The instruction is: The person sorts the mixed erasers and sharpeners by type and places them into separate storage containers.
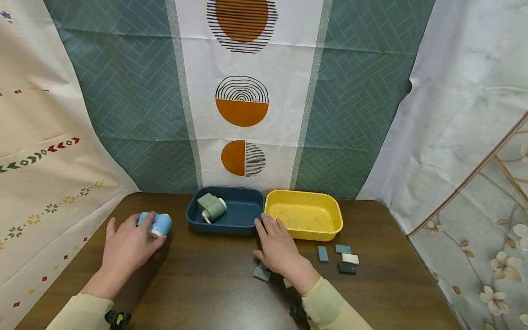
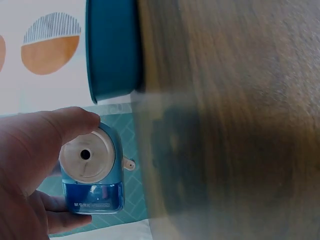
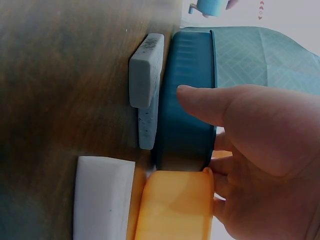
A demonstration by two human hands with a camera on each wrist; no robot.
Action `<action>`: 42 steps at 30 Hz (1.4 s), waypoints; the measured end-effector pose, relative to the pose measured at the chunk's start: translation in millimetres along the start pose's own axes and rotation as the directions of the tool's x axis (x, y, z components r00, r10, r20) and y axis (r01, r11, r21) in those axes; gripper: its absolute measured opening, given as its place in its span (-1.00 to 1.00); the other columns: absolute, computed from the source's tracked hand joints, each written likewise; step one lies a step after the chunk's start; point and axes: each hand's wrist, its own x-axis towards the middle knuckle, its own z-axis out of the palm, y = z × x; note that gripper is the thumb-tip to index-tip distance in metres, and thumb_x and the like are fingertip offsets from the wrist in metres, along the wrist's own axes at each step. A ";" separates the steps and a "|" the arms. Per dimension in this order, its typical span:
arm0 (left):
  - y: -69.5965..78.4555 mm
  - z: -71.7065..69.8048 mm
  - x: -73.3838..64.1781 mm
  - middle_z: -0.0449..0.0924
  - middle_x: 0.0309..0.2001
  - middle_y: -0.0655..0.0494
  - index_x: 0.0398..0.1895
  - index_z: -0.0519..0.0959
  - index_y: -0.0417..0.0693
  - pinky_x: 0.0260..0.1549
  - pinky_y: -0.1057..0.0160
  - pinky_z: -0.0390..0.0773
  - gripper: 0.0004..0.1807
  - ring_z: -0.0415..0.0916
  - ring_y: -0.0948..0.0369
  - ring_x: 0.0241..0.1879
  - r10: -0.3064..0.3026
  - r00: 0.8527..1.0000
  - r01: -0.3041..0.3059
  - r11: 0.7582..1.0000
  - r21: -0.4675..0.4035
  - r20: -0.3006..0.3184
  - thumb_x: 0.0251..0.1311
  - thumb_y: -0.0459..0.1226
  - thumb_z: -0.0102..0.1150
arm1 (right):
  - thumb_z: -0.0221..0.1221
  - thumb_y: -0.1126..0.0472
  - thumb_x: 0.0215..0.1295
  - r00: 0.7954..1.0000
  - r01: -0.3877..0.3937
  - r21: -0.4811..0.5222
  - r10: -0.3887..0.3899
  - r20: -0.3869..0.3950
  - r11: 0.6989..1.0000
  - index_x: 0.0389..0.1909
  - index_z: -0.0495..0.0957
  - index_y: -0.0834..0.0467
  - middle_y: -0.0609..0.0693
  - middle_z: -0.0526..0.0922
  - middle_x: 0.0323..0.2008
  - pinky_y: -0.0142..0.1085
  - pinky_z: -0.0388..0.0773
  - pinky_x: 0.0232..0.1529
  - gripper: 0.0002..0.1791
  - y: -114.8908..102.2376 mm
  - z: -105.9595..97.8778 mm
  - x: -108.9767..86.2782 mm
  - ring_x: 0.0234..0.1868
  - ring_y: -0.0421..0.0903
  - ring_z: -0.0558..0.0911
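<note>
My left hand grips a blue pencil sharpener at the left of the table. In the left wrist view, the sharpener's round white face with its pencil hole shows, along with a clear blue shavings drawer and a small crank; the sharpener appears lifted off the tabletop. My right hand has its fingers extended at the spot where the dark blue tray and the yellow tray meet, fingertips by their rims. A green pencil sharpener lies inside the blue tray.
Grey erasers lie partly under my right hand, with a pale one by the wrist. Right of it lie a blue eraser, another blue one, a white one and a black one. Curtains border the table.
</note>
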 end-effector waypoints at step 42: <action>50.4 -35.4 29.1 0.59 0.22 -0.51 0.41 0.58 -0.26 0.36 -0.65 0.11 -0.11 0.52 -0.35 0.27 0.116 0.987 -0.120 0.992 -0.026 -0.112 0.03 -0.04 0.70 | 0.37 -0.18 0.55 0.999 0.012 0.015 -0.012 -0.034 1.000 0.75 0.17 0.21 0.25 0.12 0.74 0.12 0.02 0.72 -0.01 2.9 5.5 0.4 0.74 0.17 0.14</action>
